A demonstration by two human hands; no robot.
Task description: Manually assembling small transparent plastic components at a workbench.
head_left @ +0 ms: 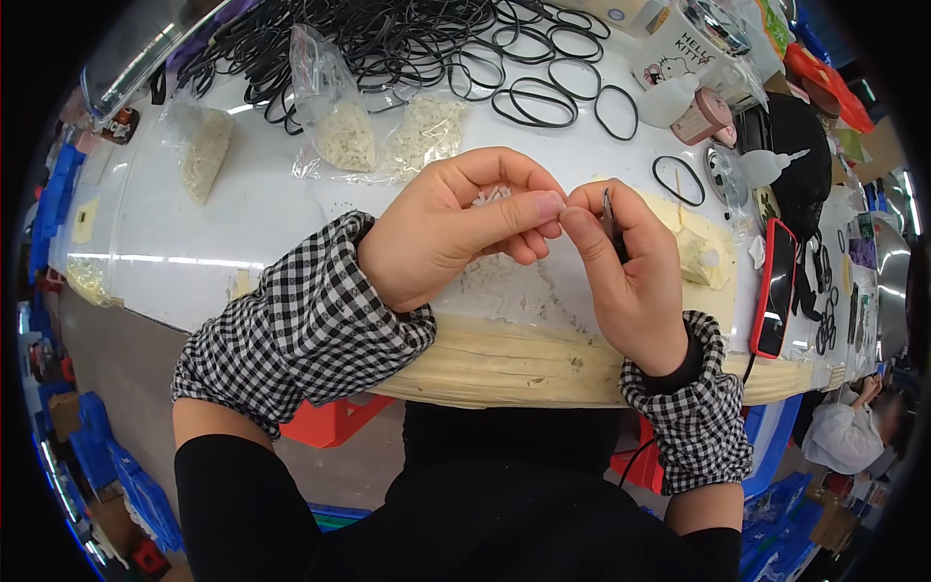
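Observation:
My left hand [470, 218] is closed in a pinch, thumb tip against the fingers. Its tips meet those of my right hand [630, 272] above the table. Whatever is pinched where they meet is too small to make out. A narrow dark metal tool [611, 221] is held in the curled fingers of my right hand; its exact kind is not clear. Beneath my left hand, small whitish pieces [490, 267] lie on the white table [262, 179], partly hidden by the hand. Checked sleeves cover both my forearms.
Black rubber loops [388, 44] are heaped at the back. Clear bags of whitish pieces [344, 136] lie before them. On the right are a yellowish block [700, 257], a red-cased phone [773, 291], a squeeze bottle [766, 165] and a white tub [679, 58]. Another person [849, 432] sits far right.

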